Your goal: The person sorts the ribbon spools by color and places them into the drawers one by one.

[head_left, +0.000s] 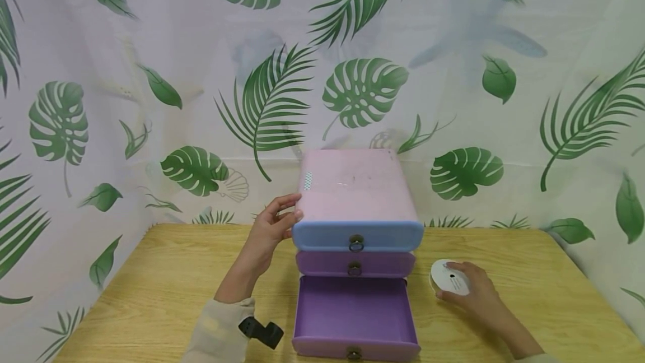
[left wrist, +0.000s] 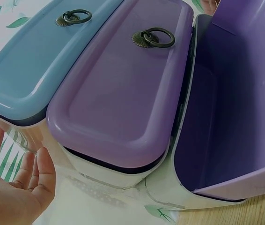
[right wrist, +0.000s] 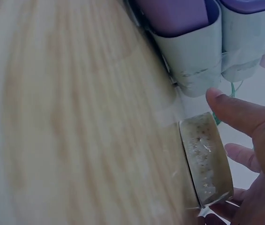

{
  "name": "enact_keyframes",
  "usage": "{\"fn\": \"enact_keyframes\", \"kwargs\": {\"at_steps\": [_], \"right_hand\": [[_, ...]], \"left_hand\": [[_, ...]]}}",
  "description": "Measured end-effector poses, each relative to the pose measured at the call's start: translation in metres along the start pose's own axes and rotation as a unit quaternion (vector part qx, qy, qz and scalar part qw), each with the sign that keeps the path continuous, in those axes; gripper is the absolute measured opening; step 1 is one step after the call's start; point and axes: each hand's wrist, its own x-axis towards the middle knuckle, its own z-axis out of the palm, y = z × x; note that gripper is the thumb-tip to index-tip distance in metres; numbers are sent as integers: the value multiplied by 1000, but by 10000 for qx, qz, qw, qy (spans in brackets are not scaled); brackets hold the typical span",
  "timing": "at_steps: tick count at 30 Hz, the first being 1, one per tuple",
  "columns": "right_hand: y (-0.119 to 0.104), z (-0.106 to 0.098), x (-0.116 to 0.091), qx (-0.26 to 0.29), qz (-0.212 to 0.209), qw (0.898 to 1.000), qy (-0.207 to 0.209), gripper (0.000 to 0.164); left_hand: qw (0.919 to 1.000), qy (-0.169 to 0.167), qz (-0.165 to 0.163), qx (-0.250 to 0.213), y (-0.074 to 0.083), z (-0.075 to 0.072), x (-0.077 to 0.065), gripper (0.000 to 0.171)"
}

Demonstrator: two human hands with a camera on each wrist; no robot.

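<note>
A small drawer unit (head_left: pixel 353 184) stands on the table, with a pink top, a blue upper drawer (head_left: pixel 322 236) and a purple middle drawer (head_left: pixel 322 264), both closed. Its bottom purple drawer (head_left: pixel 353 307) is pulled out, and no contents show inside. My left hand (head_left: pixel 272 226) rests on the unit's upper left side, fingers loosely bent. To the right of the unit, a flat white-faced spool (head_left: pixel 445 279) with a tan side lies on the table. My right hand (head_left: pixel 476 290) spans the spool from above, thumb at its near edge and fingers over the far part.
The wood-grain table (head_left: pixel 176 273) reaches back to a leaf-printed cloth (head_left: pixel 363 94) behind the unit. Ring handles (head_left: pixel 356 243) stick out from the drawer fronts. A black strap (head_left: pixel 261 331) hangs at my left cuff.
</note>
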Motion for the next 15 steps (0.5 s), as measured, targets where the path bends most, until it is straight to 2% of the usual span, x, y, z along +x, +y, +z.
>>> {"fn": "enact_keyframes", "kwargs": {"at_steps": [5,15], "right_hand": [[-2,1,-1,-297,85,9995,-63,67],[-3,-1,-2,-176,189,9996,-116,64]], "left_hand": [[10000,-2,-9,0,0,0,0,45],[10000,18,-25,7,0,0,0,45]]}}
